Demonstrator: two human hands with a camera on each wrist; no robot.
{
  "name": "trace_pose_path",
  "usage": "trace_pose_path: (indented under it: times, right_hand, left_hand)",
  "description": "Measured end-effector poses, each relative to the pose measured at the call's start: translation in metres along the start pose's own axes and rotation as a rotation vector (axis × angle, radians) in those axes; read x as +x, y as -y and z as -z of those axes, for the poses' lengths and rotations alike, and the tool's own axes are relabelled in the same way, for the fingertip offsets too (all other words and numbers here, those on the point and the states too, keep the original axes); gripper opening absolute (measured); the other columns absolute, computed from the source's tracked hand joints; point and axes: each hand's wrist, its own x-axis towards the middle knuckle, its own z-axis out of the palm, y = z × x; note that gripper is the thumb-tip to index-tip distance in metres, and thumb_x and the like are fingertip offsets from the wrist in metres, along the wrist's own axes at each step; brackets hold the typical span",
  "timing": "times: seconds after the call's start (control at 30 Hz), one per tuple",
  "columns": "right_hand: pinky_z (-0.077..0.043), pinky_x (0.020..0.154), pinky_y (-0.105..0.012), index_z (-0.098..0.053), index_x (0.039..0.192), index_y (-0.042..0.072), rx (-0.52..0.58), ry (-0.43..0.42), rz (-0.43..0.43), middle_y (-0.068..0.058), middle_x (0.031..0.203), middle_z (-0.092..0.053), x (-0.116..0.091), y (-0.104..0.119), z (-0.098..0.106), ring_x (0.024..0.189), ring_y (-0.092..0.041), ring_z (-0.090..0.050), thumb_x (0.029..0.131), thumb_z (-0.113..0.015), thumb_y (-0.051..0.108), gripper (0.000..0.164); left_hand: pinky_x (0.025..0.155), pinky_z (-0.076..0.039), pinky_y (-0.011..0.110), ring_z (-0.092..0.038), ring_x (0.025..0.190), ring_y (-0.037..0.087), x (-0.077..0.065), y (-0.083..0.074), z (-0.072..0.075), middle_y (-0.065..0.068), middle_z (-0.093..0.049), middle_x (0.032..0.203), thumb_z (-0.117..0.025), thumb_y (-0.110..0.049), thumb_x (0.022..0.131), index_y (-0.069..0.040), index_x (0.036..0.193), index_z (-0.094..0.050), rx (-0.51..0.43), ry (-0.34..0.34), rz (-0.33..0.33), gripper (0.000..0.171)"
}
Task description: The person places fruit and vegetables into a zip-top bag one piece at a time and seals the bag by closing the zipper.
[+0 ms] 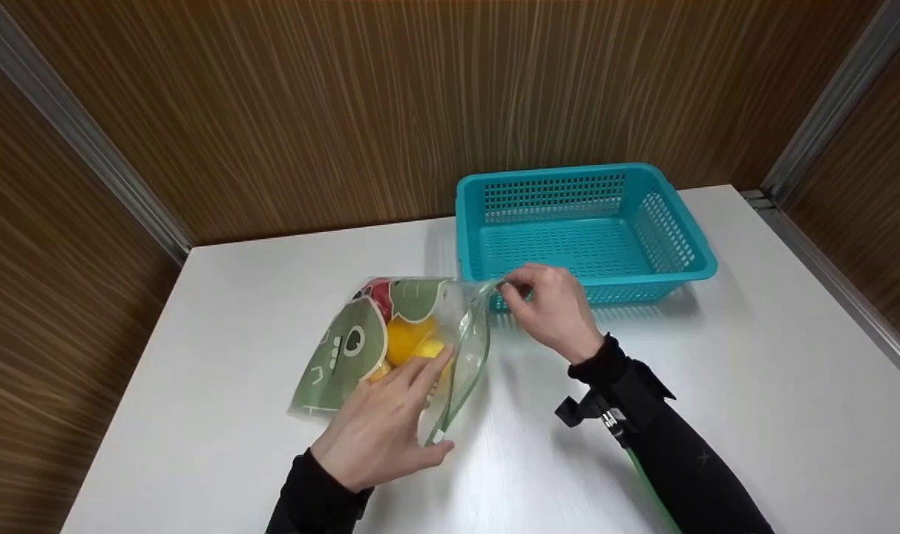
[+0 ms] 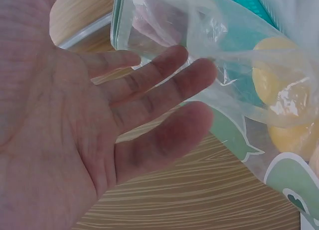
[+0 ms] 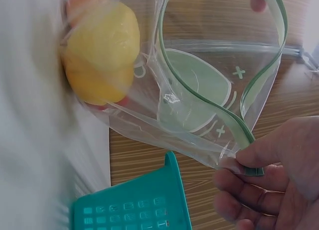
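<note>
A clear zip bag (image 1: 357, 345) printed with a green cartoon figure lies on the table, its mouth gaping toward the right. Inside it show yellow and orange round fruits (image 1: 406, 340) and something red (image 1: 380, 297). My right hand (image 1: 557, 308) pinches the far corner of the bag's green zip edge (image 3: 234, 124) between thumb and fingers. Over the near side of the bag lies my left hand (image 1: 390, 423), fingers extended and touching the plastic near the opening. In the left wrist view the left palm (image 2: 55, 135) faces the camera, holding nothing.
A teal plastic basket (image 1: 583, 280) with perforated walls stands at the back right, just behind my right hand. The white table (image 1: 227, 311) is bounded by wood-grain panels (image 1: 331, 111) at the back and sides.
</note>
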Motion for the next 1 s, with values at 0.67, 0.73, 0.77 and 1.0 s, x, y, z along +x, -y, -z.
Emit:
trace_pose_path:
  times: [0.67,0.73,0.77,1.0]
  right_hand:
    - [-0.046,0.066,-0.026,-0.075,0.089,0.015,-0.003,0.097,0.089,0.003,0.079,-0.069,-0.012,-0.011,0.031,0.071,-0.007,-0.061,0.091,-0.060,0.015,0.016]
    - [-0.046,0.066,-0.026,-0.075,0.089,0.016,-0.002,0.108,0.100,0.004,0.078,-0.068,-0.014,-0.014,0.035,0.071,-0.006,-0.060,0.092,-0.060,0.016,0.016]
    - [-0.045,0.066,-0.025,-0.075,0.089,0.016,0.001,0.115,0.105,0.004,0.077,-0.067,-0.016,-0.016,0.036,0.070,-0.006,-0.058,0.092,-0.060,0.016,0.015]
    - [-0.037,0.063,-0.020,-0.073,0.086,0.025,0.039,0.170,0.147,0.011,0.070,-0.060,-0.023,-0.021,0.051,0.064,-0.003,-0.047,0.091,-0.063,0.021,0.012]
  left_hand:
    - [0.051,-0.052,0.028,-0.071,0.070,0.015,0.003,0.042,0.010,0.003,-0.075,0.085,-0.072,-0.009,0.076,-0.013,0.092,-0.073,0.051,-0.475,0.174,0.016]
    - [0.049,-0.051,0.028,-0.071,0.069,0.016,0.002,0.046,0.011,0.003,-0.075,0.084,-0.072,-0.010,0.078,-0.012,0.091,-0.073,0.047,-0.544,0.190,0.013]
    - [0.048,-0.050,0.028,-0.071,0.069,0.016,0.002,0.048,0.011,0.004,-0.075,0.083,-0.072,-0.011,0.079,-0.012,0.091,-0.073,0.046,-0.574,0.197,0.012]
    - [0.050,-0.045,0.025,-0.068,0.067,0.016,0.003,0.057,0.011,0.003,-0.074,0.081,-0.075,-0.013,0.080,-0.011,0.090,-0.074,-0.051,-0.778,0.241,0.010]
